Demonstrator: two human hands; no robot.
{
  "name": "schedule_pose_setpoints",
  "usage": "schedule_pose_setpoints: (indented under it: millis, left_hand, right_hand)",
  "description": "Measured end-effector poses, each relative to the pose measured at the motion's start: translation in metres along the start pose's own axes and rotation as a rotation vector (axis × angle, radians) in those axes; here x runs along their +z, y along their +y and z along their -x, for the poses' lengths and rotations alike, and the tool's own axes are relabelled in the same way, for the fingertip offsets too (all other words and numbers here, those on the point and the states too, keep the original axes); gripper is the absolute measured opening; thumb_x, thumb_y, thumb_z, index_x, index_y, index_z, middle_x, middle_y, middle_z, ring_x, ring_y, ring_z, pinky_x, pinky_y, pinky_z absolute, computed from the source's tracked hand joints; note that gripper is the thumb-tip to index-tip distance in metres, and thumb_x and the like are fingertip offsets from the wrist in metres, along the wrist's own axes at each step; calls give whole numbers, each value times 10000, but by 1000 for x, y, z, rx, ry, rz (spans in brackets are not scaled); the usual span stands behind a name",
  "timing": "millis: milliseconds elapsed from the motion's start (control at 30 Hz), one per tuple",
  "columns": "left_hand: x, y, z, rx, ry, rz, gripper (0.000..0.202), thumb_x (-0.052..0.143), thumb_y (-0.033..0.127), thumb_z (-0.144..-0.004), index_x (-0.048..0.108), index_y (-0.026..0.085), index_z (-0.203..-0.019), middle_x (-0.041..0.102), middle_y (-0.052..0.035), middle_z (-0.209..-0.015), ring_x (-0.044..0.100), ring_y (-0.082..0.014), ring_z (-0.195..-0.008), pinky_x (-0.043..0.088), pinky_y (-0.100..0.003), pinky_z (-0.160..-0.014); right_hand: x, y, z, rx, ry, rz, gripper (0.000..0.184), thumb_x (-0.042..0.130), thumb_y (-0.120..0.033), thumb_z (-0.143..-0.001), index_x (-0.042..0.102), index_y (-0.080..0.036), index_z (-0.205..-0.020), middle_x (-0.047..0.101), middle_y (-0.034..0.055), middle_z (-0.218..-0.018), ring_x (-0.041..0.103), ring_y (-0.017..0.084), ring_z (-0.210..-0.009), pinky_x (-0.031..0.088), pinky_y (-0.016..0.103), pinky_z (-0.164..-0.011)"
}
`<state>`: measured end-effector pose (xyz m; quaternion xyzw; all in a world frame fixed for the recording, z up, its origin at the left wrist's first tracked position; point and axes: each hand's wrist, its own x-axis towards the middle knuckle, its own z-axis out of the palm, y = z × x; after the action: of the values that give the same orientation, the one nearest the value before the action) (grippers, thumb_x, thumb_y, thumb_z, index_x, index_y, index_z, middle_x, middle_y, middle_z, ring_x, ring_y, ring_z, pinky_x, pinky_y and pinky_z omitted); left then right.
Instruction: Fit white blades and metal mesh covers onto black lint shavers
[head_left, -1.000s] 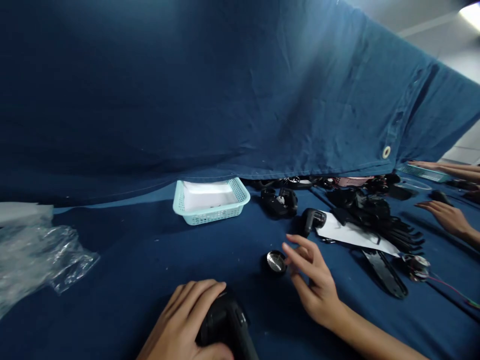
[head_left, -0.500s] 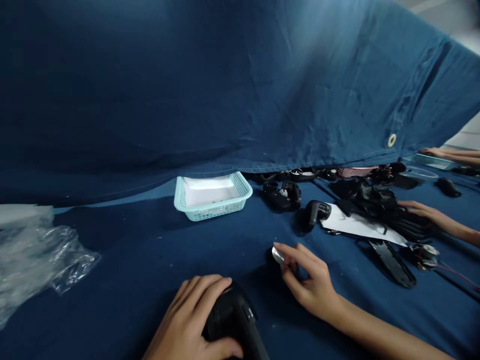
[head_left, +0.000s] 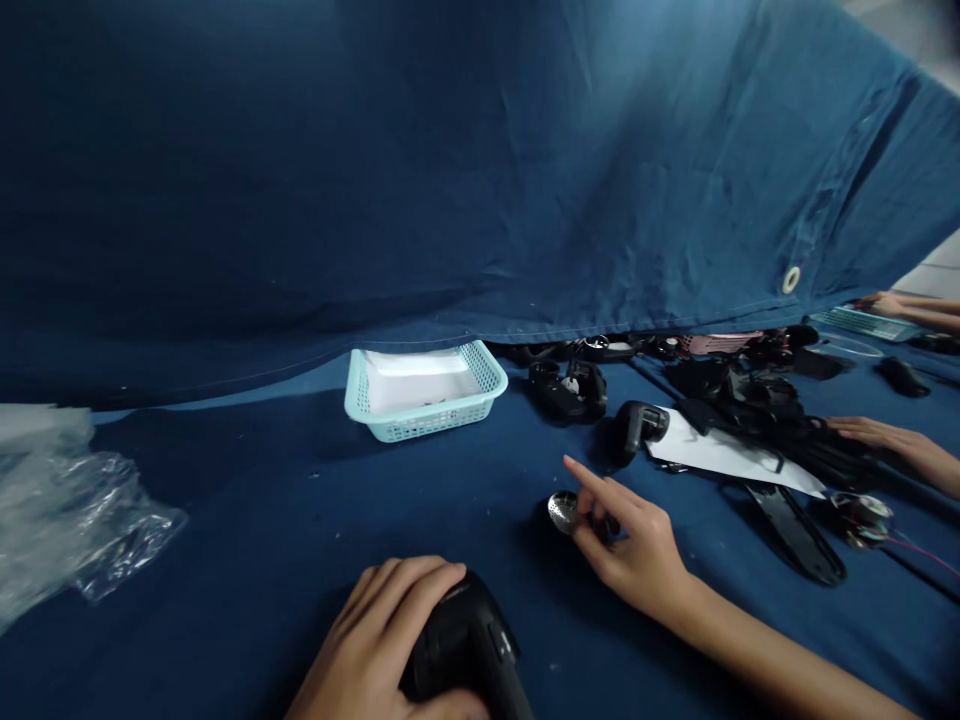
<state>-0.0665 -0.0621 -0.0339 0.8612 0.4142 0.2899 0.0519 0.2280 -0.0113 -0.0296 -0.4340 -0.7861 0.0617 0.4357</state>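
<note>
My left hand is wrapped over the rounded head of a black hair-dryer-shaped casing, whose handle runs down past the bottom edge of the picture. To the right of it, my right hand pinches a round, silver perforated disc between the thumb and the curled fingers. The index finger points forward, off the disc. The disc is slightly above the blue cloth, apart from the casing, with its dotted face turned up.
A pale turquoise basket with white paper stands ahead. Clear plastic bags lie left. On the right are black casings, a white sheet, a handle shell, a wired motor and another person's hand. A blue cloth hangs in front.
My right index finger has lifted off the disc and stretched forward. The disc has turned, showing more of its perforated face. My left hand stays on the casing.
</note>
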Motion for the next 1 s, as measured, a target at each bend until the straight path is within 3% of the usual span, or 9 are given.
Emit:
schedule_pose_setpoints:
  millis: [100,167,233,300,367,500,667,900,1000]
  left_hand:
    - [0,-1,-1,-2,-5,3,840,869,415,-617,434,281,-1324,636,-71,-1179,636,-297,-1024,567,-453,-860]
    - [-2,0,-3,5,-11,-8,829,865,431,-623,436,276,-1316,643,-70,-1167,645,-294,-1011,579,-446,-842]
    - [-6,2,-5,14,-16,-31,807,857,450,-636,438,270,-1302,654,-69,-1147,658,-288,-994,591,-440,-823]
    - [-9,5,-7,23,-21,-55,794,854,461,-644,438,265,-1291,664,-66,-1130,670,-282,-980,601,-432,-806]
    - [-12,7,-9,31,-22,-65,801,861,451,-635,438,260,-1287,668,-64,-1126,676,-278,-974,606,-423,-800]
    - [-13,10,-11,21,-13,-83,789,863,444,-630,450,261,-1277,677,-57,-1121,686,-269,-961,610,-399,-797]
    - [-14,11,-13,23,9,-91,758,858,470,-628,484,265,-1255,683,-55,-1122,689,-258,-959,606,-350,-798]
    - [-16,12,-14,32,29,-96,758,869,457,-616,499,257,-1246,696,-50,-1104,696,-258,-944,612,-362,-787]
    - [-16,13,-12,25,31,-82,749,872,459,-609,509,261,-1233,698,-47,-1096,696,-257,-936,613,-354,-777]
  right_hand:
    - [-6,-1,-1,-23,-27,-13,715,512,-31,-790,418,-286,-1451,599,-5,-764,590,163,-627,528,299,-616]
    - [-11,-2,-2,-61,-57,-23,727,487,-26,-796,402,-304,-1462,666,50,-981,658,216,-892,542,368,-800]
    - [-14,-3,-3,-103,-123,-25,763,465,-13,-786,363,-298,-1486,538,95,-1388,511,284,-1271,434,466,-1031]
    - [-15,-4,-4,-83,-186,-29,781,467,-18,-775,339,-282,-1500,326,71,-1578,309,305,-1432,292,511,-1143]
    - [-13,-2,-6,60,-200,-47,724,487,-56,-786,391,-268,-1472,397,68,-1543,344,291,-1411,280,505,-1148]
    - [-2,8,-12,372,-171,-72,516,503,-108,-774,603,-207,-1270,687,95,-1161,605,281,-1093,479,469,-931]
    - [10,21,-16,542,-175,-125,390,504,-118,-725,686,-187,-1063,694,33,-845,612,173,-617,489,293,-543]
    - [8,20,-15,566,-137,-240,313,550,-126,-706,707,-185,-970,645,-2,-765,584,146,-601,459,255,-536]
    - [3,14,-16,531,-81,-278,301,564,-131,-714,698,-190,-976,643,3,-791,618,175,-710,494,294,-659]
